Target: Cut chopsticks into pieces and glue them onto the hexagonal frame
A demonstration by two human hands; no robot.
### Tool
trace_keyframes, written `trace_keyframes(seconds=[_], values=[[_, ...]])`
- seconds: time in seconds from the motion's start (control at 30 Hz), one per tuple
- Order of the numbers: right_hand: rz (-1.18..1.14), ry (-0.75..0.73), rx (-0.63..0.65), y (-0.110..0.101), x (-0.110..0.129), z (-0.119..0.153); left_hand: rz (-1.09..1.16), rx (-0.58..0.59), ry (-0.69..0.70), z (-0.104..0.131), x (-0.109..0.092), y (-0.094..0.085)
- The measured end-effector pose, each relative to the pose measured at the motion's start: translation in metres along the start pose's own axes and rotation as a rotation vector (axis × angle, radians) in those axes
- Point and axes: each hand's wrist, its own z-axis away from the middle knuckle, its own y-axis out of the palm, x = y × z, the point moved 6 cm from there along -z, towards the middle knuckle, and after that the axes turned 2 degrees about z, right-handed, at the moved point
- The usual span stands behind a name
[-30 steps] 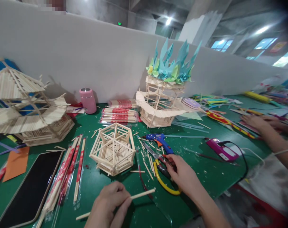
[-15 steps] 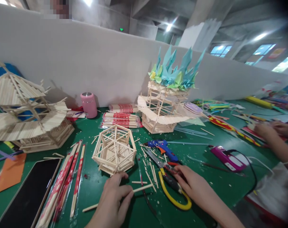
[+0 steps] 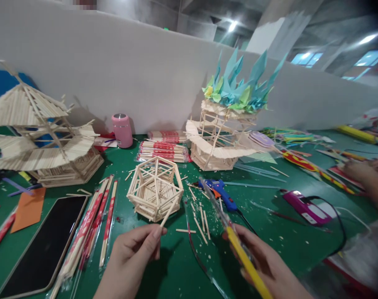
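Note:
My left hand [image 3: 135, 255] pinches a thin wooden stick [image 3: 168, 215] between thumb and fingers. The stick tilts up in front of a small cage-like frame of glued sticks [image 3: 156, 189], which rests on the green table; I cannot tell whether they touch. In my right hand [image 3: 260, 257] is a pair of shears [image 3: 235, 241] with a yellow handle and long metal blades, lifted and pointing away from me. The blades are blurred and partly cover the blue glue gun [image 3: 218, 189]. Cut stick pieces [image 3: 203, 220] lie between the hands.
Two stick pavilions stand behind, one at left [image 3: 61, 153], one topped with blue paper leaves [image 3: 220, 141]. Packaged chopsticks [image 3: 92, 220], a phone [image 3: 48, 245], a pink flask [image 3: 122, 131] and a purple device with cables [image 3: 303, 207] lie around. Another person's hand [image 3: 359, 172] is at right.
My right hand has lifted the shears from the table, blades now angled upward. My left hand has turned its stick from pointing right to pointing up toward the frame. The view has shifted slightly.

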Motion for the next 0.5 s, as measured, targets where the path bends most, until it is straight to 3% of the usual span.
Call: trace_keyframes(seconds=[0.17, 0.37, 0.5], values=[[0.121, 0.027, 0.135, 0.03, -0.002, 0.014, 0.009, -0.028, 0.024, 0.002, -0.004, -0.003], [0.17, -0.072, 0.326, 0.052, -0.02, 0.013, -0.033, -0.017, 0.082, 0.004, -0.008, -0.004], [0.261, -0.067, 0.28, 0.058, -0.022, 0.011, -0.062, 0.025, 0.142, 0.006, -0.013, -0.001]])
